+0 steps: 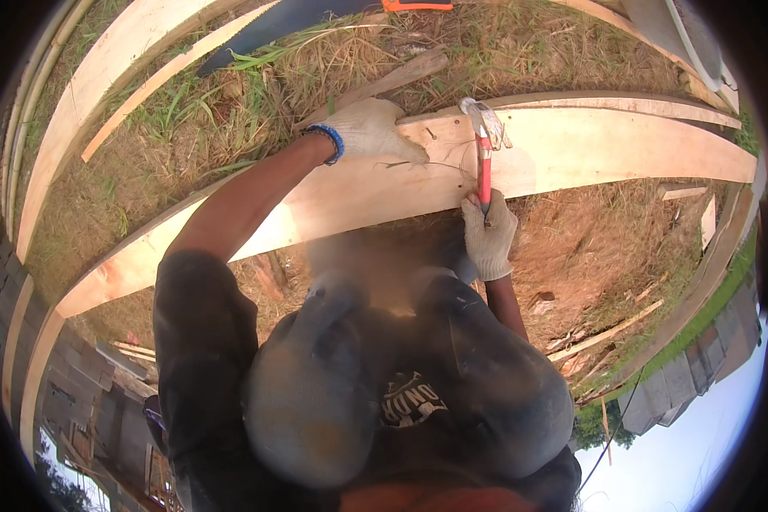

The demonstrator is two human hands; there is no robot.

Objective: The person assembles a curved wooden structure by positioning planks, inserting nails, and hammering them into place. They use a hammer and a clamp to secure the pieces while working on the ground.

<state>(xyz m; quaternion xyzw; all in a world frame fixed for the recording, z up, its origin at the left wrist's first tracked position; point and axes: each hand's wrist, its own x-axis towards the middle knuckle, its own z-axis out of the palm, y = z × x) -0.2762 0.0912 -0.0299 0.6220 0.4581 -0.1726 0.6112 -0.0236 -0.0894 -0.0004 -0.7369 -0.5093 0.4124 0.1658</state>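
Observation:
A long pale wooden board (341, 200) runs across in front of my knees, its ends bent by the lens. My left hand (369, 128), in a whitish knit glove with a blue cuff, grips the board's far edge. Its thumb lies along the face and its fingers are partly hidden past the edge. My right hand (490, 235), in a similar glove, is closed round the lower end of a hammer (485, 171) with a red handle. The hammer's head is over the far edge. A nail (431, 134) or similar dark mark shows on the board between my hands.
Another timber strip (606, 104) lies along the board's far side. Curved-looking planks (102, 94) stand at the far left. A dark saw blade (290, 30) with an orange handle (416, 4) lies on the grass. Wood scraps (606, 331) litter the reddish ground at right.

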